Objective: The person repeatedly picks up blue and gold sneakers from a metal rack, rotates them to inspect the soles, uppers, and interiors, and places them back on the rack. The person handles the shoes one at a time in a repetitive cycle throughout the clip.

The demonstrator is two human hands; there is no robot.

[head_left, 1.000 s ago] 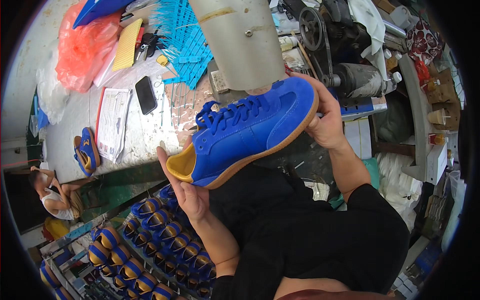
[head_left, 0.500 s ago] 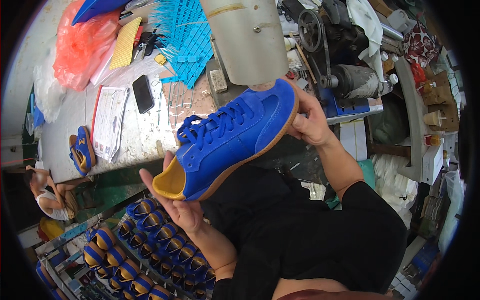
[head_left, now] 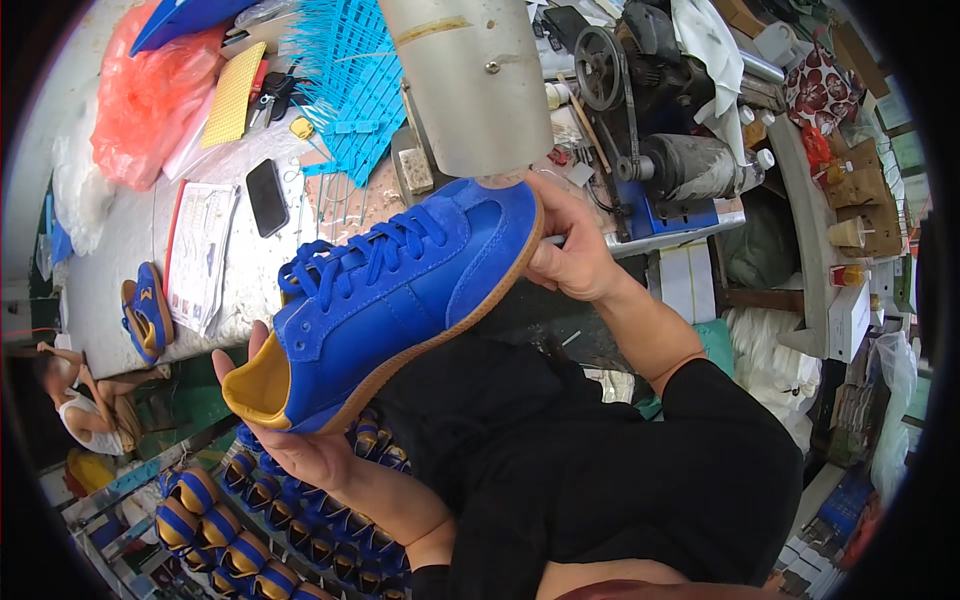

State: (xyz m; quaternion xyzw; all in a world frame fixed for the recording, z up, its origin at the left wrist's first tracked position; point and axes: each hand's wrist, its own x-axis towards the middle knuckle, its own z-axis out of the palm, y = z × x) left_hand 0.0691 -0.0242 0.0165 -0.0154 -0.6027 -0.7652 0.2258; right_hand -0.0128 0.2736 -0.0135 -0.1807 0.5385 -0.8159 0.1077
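A blue lace-up sneaker [head_left: 405, 295] with a yellow lining and a brown gum sole is held up in both hands, its side facing me. My left hand [head_left: 305, 452] supports the heel end from below, fingers curled behind it. At the toe, my right hand [head_left: 575, 245] pinches the shoe with the thumb near the sole; a thin grey stick-like thing shows beside that thumb, its kind unclear. Just above the toe hangs the lower end of a grey metal cylinder [head_left: 475, 95]. I cannot tell whether shoe and cylinder touch.
On the bench [head_left: 110, 285] lie a phone [head_left: 267, 198], papers [head_left: 203, 250], blue plastic ties [head_left: 350, 90] and two small blue-yellow shoes [head_left: 150, 315]. A rack [head_left: 215, 530] of similar shoes stands lower left. A belt-driven motor [head_left: 700, 165] sits right. Another person [head_left: 92, 400] sits far left.
The sneaker and both hands have moved left and slightly down in view, the heel end dropping more. The surroundings have shifted a little left too. Both hands keep hold of the shoe.
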